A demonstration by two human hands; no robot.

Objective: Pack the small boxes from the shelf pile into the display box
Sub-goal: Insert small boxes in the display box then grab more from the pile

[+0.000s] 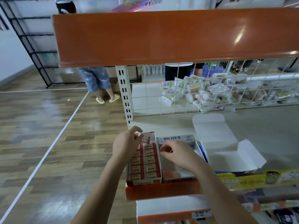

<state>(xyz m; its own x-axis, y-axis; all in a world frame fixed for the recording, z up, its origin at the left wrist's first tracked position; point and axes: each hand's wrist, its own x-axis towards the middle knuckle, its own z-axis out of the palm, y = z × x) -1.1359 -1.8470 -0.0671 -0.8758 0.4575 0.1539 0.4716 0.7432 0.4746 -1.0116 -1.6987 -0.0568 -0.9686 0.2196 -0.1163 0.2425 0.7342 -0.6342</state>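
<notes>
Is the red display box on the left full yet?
Nearly: red display box shows packed rows, and the left hand holds one small box at its far end.

L hand [127, 143] hides the far-left packed boxes [146, 162]; print on them too blurred to read. R hand [176, 153] covers part of silver box [178, 172]; whether it pinches anything, can't tell. Shelf [161, 190] cut off at right edge.

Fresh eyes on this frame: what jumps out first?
The big orange shelf edge across the top. Below it, both hands meet over the shelf: the left hand pinches a small red-and-white box over the nearly full display box, while the right hand hovers over an open silver box beside it.
</notes>
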